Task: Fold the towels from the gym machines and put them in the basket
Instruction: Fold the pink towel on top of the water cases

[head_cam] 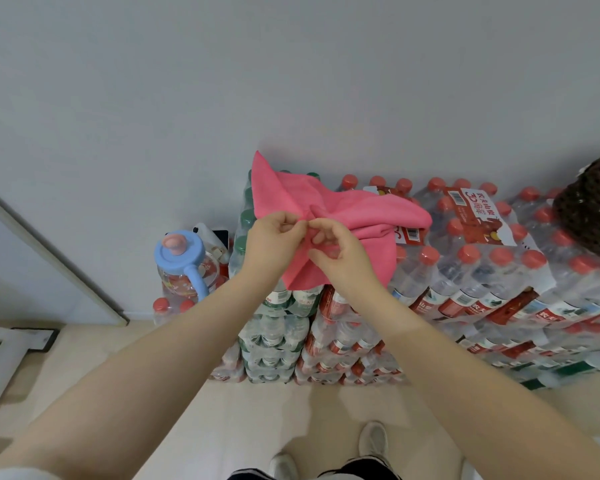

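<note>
A pink towel point(357, 213) lies crumpled on top of stacked packs of bottled water point(471, 271), one corner sticking up against the wall. My left hand point(272, 240) and my right hand point(336, 252) meet at the towel's near edge, and each pinches the cloth between curled fingers and thumb. A dark woven basket point(593, 209) sits on the packs at the far right, partly cut off by the frame edge.
A glass jug with a blue lid point(184, 261) stands on lower bottle packs to the left of the stack. A white door frame point(49, 251) slants at the left. My shoes point(371, 441) stand on the beige floor in front of the packs.
</note>
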A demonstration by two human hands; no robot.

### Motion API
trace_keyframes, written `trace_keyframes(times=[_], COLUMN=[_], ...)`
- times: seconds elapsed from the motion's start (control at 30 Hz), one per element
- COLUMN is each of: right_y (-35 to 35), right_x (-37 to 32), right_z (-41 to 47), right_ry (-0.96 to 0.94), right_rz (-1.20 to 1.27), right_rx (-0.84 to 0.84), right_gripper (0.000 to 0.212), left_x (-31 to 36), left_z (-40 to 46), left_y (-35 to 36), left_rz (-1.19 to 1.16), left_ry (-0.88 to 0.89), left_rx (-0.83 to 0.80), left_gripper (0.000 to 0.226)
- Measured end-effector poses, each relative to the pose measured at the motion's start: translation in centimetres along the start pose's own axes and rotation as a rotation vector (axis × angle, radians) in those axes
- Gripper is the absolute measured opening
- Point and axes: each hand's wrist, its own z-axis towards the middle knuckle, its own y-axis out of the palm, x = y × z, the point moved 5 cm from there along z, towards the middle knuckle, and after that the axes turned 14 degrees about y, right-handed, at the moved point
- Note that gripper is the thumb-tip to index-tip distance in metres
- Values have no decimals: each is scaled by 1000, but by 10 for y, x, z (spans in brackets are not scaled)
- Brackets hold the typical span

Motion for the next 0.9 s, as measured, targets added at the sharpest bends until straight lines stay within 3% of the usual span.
trace_keyframes(times=[0.17,0.4,0.63,0.77,0.9], right_y=[-13,-36,-93,-120,-153], right_x=[-3,1,43,61,87], right_z=[-14,-33,-91,-131,-175], right_ry=[-116,-67,73,160,275], right_rz=[-139,-198,-239,-263,-325], right_rx=[198,352,411,409,426], right_gripper=[26,13,29,46,37], left_x=[17,68,91,89,87], left_z=[-20,-49,-91,-127,-156], left_y=[3,-3,12,24,16], left_rz=[-139,-324,-526,-594,-736], left_ry=[12,155,203,138,36], left_rx=[-19,15,77,213,430], left_gripper=[19,20,23,22,22])
